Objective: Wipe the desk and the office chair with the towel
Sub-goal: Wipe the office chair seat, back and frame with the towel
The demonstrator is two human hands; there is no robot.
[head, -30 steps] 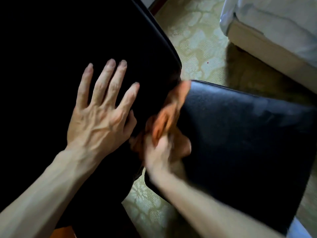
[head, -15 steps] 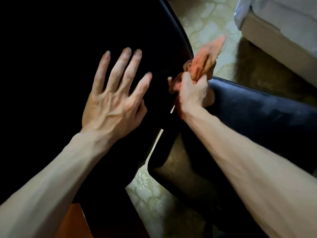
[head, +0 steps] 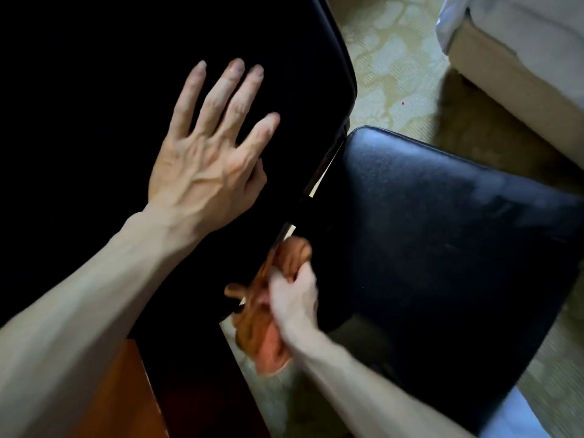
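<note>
Towel (head: 252, 330): orange, bunched, located at the lower end of the narrow gap between the backrest (head: 94, 90) and the seat (head: 426, 200) of the office chair (head: 474, 279). Its upper wad touches the near corner of the seat; the remainder hangs below the right hand (head: 292, 298) over the carpet (head: 388, 67). Both the towel and this hand are blurred, so finer detail of the cloth cannot be told.

Hands: the right hand has its fingers curled round the middle of the towel and grips it firmly, with cloth showing above and below the fist. The left hand (head: 202, 165) lies flat on the black backrest, fingers straight and spread, thumb tucked towards the gap. It holds nothing.

Office chair: black, leather-like covering. The backrest fills the upper left of the view and is very dark. The seat lies to the right, its grain visible under the light.

Surroundings: a reddish-brown wooden surface (head: 117, 390) shows at the lower left, under the left forearm. The carpet is pale green and patterned. A bed (head: 521, 58) with a beige base and white linen stands at the upper right, well apart from the chair.
</note>
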